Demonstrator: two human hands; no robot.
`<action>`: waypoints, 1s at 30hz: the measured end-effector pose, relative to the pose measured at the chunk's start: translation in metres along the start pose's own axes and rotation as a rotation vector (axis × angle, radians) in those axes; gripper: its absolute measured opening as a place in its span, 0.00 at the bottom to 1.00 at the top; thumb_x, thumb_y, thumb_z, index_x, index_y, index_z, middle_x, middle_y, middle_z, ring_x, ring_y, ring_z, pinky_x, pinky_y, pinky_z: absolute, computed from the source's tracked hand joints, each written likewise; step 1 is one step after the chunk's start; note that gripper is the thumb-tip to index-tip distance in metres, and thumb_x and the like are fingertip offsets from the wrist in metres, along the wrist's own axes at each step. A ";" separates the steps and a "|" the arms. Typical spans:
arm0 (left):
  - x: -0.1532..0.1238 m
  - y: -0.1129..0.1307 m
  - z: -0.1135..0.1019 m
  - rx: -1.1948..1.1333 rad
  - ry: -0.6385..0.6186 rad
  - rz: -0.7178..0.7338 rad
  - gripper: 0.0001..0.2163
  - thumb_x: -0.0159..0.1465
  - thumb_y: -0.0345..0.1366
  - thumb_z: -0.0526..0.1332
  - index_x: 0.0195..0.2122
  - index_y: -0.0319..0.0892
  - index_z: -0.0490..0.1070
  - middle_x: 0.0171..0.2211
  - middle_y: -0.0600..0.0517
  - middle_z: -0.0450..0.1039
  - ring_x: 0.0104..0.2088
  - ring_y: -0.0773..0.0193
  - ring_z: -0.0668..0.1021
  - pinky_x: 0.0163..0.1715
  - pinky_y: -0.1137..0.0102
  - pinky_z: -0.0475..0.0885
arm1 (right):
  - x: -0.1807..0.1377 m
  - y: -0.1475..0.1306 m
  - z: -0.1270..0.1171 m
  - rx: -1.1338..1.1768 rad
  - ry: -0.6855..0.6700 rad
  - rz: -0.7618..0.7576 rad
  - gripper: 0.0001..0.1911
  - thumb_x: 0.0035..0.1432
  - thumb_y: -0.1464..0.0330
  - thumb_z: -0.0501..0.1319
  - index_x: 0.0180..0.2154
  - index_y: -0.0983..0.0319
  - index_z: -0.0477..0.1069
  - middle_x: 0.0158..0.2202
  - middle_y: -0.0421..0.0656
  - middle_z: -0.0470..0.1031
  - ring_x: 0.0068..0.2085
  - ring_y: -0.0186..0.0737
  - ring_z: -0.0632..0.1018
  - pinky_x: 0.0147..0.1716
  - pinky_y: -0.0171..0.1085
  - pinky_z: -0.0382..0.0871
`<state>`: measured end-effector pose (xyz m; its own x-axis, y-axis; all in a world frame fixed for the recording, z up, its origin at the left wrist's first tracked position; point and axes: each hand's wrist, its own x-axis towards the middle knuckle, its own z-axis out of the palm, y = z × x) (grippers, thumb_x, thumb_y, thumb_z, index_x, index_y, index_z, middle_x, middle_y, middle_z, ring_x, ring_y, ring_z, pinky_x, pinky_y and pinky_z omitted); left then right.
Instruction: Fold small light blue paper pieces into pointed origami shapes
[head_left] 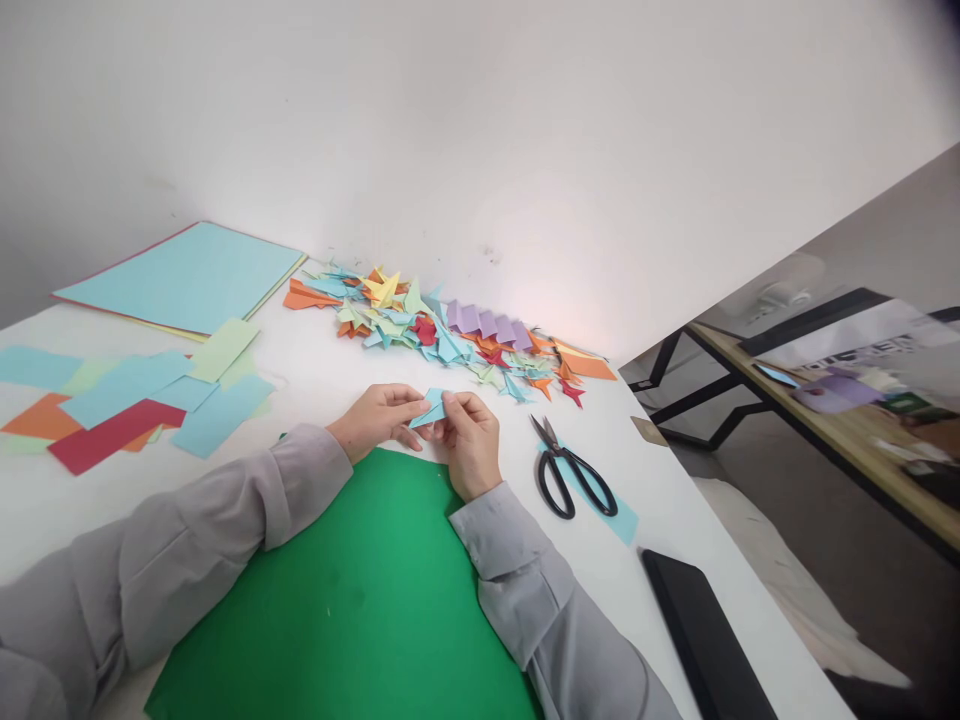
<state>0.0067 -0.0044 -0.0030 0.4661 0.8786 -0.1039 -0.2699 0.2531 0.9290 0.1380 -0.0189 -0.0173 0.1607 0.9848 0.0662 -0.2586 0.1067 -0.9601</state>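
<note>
A small folded piece of light blue paper (429,411) is held up between my two hands, over the far edge of the green sheet (352,590). My left hand (381,415) pinches its left side between thumb and fingers. On its right side, my right hand (471,440) grips it with thumb and forefinger. Just beyond my hands lies a heap of folded paper shapes (450,345) in blue, green, orange, red, yellow and purple.
Black-handled scissors (574,470) lie on a blue paper strip (624,520) to the right. Nearer is a black flat object (705,635). Cut paper rectangles (135,395) spread at left, before stacked large sheets (187,275). A wall backs the white table (300,450).
</note>
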 end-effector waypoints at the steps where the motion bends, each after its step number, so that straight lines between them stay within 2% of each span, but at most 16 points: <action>1: 0.001 -0.001 0.000 0.008 0.027 0.038 0.15 0.47 0.40 0.67 0.30 0.36 0.67 0.23 0.52 0.70 0.24 0.66 0.75 0.20 0.72 0.72 | 0.000 0.000 0.000 -0.023 0.008 -0.008 0.12 0.45 0.62 0.64 0.23 0.62 0.65 0.13 0.33 0.65 0.15 0.29 0.65 0.16 0.30 0.55; 4: 0.002 -0.004 0.000 0.087 0.057 0.149 0.15 0.48 0.38 0.66 0.34 0.37 0.67 0.25 0.54 0.69 0.24 0.68 0.73 0.17 0.73 0.70 | -0.001 -0.001 0.002 -0.106 0.027 -0.030 0.12 0.44 0.61 0.64 0.23 0.63 0.67 0.12 0.33 0.64 0.15 0.28 0.63 0.15 0.30 0.54; 10: 0.003 -0.003 -0.002 0.173 0.124 0.257 0.09 0.49 0.35 0.64 0.30 0.36 0.70 0.21 0.55 0.68 0.19 0.73 0.69 0.17 0.76 0.68 | -0.004 0.000 0.004 -0.195 0.000 -0.113 0.10 0.46 0.63 0.63 0.26 0.63 0.69 0.15 0.34 0.66 0.17 0.28 0.65 0.17 0.30 0.57; 15: 0.002 0.001 -0.001 0.125 0.236 0.221 0.08 0.46 0.33 0.65 0.27 0.35 0.70 0.21 0.54 0.71 0.20 0.71 0.72 0.19 0.75 0.69 | -0.004 0.001 0.003 -0.151 -0.049 -0.123 0.11 0.44 0.67 0.64 0.33 0.62 0.68 0.17 0.33 0.67 0.17 0.29 0.67 0.16 0.30 0.58; 21: -0.002 0.006 0.002 0.137 0.229 0.137 0.09 0.47 0.34 0.64 0.28 0.34 0.70 0.18 0.54 0.71 0.17 0.69 0.73 0.17 0.73 0.72 | -0.004 0.000 0.003 -0.096 -0.023 -0.115 0.10 0.44 0.69 0.64 0.32 0.61 0.69 0.15 0.31 0.63 0.16 0.28 0.66 0.15 0.29 0.58; 30: -0.002 0.003 0.000 0.087 0.247 0.105 0.19 0.41 0.37 0.69 0.33 0.33 0.71 0.15 0.54 0.71 0.17 0.67 0.74 0.17 0.71 0.74 | -0.004 -0.002 0.004 -0.081 -0.042 -0.081 0.10 0.42 0.68 0.65 0.31 0.61 0.70 0.16 0.32 0.65 0.15 0.28 0.66 0.15 0.30 0.59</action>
<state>0.0048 -0.0050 0.0004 0.2169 0.9730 -0.0793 -0.2273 0.1293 0.9652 0.1336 -0.0227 -0.0148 0.1374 0.9784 0.1542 -0.1687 0.1766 -0.9697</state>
